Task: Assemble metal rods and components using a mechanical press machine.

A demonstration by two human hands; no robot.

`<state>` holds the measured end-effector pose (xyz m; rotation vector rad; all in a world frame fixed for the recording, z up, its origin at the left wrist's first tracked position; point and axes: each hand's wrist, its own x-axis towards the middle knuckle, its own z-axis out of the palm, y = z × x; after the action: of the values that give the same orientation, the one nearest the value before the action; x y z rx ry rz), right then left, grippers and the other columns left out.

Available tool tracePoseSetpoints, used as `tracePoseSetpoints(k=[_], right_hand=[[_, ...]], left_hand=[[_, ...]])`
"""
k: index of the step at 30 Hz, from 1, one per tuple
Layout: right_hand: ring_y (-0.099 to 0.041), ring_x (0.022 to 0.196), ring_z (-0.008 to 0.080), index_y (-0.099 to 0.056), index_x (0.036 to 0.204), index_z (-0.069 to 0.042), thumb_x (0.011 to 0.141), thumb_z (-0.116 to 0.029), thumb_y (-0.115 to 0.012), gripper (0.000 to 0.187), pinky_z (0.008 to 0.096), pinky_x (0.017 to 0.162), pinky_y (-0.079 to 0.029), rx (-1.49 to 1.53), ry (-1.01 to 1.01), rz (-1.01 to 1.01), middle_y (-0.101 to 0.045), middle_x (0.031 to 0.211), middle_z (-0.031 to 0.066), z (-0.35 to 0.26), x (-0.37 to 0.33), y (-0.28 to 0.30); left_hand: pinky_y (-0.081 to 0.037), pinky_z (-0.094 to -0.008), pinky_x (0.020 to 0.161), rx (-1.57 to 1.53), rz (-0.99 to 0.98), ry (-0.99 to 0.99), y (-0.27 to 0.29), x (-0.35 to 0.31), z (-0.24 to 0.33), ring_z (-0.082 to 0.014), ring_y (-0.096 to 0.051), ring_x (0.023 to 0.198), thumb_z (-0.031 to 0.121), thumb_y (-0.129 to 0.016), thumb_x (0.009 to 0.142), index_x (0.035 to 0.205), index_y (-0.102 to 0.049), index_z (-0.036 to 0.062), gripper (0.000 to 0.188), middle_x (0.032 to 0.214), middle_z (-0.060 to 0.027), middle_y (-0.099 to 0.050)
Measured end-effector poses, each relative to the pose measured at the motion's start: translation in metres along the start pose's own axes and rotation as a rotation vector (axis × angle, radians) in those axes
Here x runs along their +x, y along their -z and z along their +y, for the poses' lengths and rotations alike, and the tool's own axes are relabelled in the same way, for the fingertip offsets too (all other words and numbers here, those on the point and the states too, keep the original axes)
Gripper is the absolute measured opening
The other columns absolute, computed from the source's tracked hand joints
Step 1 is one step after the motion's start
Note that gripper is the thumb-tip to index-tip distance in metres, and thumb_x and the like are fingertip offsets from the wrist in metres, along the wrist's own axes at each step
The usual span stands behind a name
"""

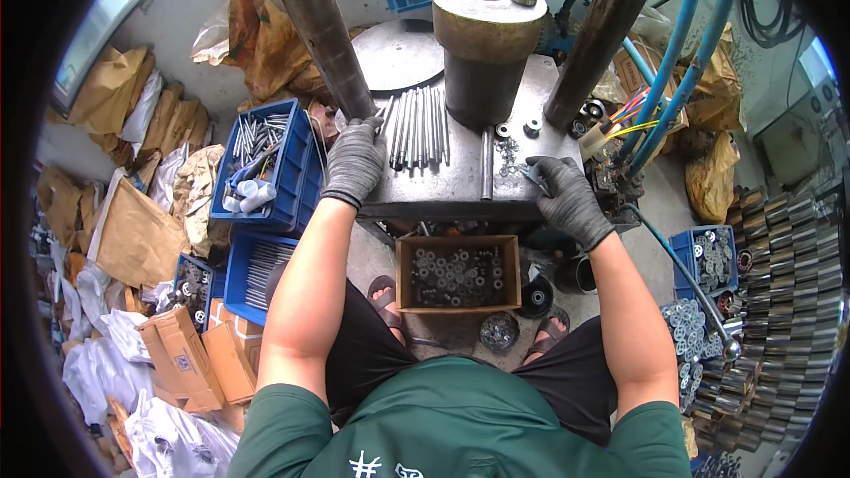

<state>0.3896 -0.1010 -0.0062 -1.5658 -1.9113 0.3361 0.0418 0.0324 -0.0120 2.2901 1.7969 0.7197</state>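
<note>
My left hand (pixel 357 159), in a grey knit glove, is closed by the foot of the left steel post (pixel 320 31). A slanted metal rod (pixel 387 113) shows at its fingertips, beside a row of several slim metal rods (pixel 420 128) on the metal table (pixel 398 188). My right hand (pixel 571 199), gloved alike, is at the table's right front, its fingers pinched on a small metal piece (pixel 535 179). Just left of it lie scattered small metal parts (pixel 506 158) and a thicker steel bar (pixel 487 164). Two small rollers (pixel 531 128) stand behind them.
A thick steel cylinder (pixel 485 53) rises mid-table between the left post and a right post (pixel 606 26). Below the front edge is a carton of metal rings (pixel 456 308). Blue crates (pixel 257 217) stand left. Blue hoses (pixel 686 71) and stacked metal tubes (pixel 788 301) are at right.
</note>
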Motion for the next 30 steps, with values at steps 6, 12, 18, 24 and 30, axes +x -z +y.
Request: tracePoseSetpoints(k=[6,12,18,24,30], right_hand=[[-0.062,0.099,0.0376,-0.068,0.11,-0.005,0.072,-0.005,-0.066,0.039,0.0462,0.088,-0.053,-0.274,0.062,-0.098,-0.07,0.101,0.0165,-0.007,0.004,0.011],[-0.062,0.098,0.0381,-0.068,0.104,-0.005,0.073,-0.005,-0.065,0.031,0.0473,0.088,-0.052,-0.319,-0.01,-0.051,-0.071,0.105,0.0146,0.001,0.001,0.015],[-0.063,0.097,0.0388,-0.067,0.108,-0.005,0.076,-0.004,-0.064,0.033,0.0469,0.088,-0.053,-0.287,0.22,-0.113,-0.071,0.112,0.0133,-0.015,0.0,0.004],[-0.059,0.101,0.0355,-0.066,0.117,-0.005,0.07,-0.002,-0.067,0.047,0.0451,0.091,-0.05,-0.322,0.057,-0.119,-0.069,0.103,0.0141,-0.01,0.003,0.012],[-0.065,0.088,0.0332,-0.066,0.109,-0.003,0.077,-0.003,-0.07,0.032,0.0412,0.081,-0.052,-0.175,-0.098,0.063,-0.068,0.096,0.0166,0.035,-0.008,0.007]], left_hand=[[-0.051,-0.0446,0.097,0.083,-0.035,0.016,0.001,0.002,-0.001,-0.036,-0.065,0.109,0.021,-0.064,0.088,0.126,-0.064,0.0095,0.04,0.119,-0.0205,-0.065],[-0.055,-0.0307,0.074,-0.578,-0.027,0.335,0.006,0.013,-0.009,-0.0177,-0.068,0.075,0.011,-0.068,0.079,0.121,-0.066,0.0039,0.043,0.087,-0.0093,-0.072],[-0.056,-0.0273,0.065,-1.643,-0.149,0.458,0.022,0.011,0.0,-0.0192,-0.067,0.077,0.005,-0.047,0.088,0.137,-0.049,-0.0002,0.05,0.106,-0.0154,-0.068],[-0.057,-0.0364,0.084,-1.848,-0.225,0.316,0.027,-0.002,0.033,-0.0278,-0.067,0.101,0.001,-0.051,0.087,0.142,-0.043,-0.0028,0.056,0.12,-0.0212,-0.063],[-0.056,-0.036,0.079,-2.013,-0.398,0.312,0.01,-0.011,0.056,-0.0261,-0.065,0.092,0.004,-0.055,0.082,0.139,-0.045,-0.0041,0.058,0.112,-0.0206,-0.063]])
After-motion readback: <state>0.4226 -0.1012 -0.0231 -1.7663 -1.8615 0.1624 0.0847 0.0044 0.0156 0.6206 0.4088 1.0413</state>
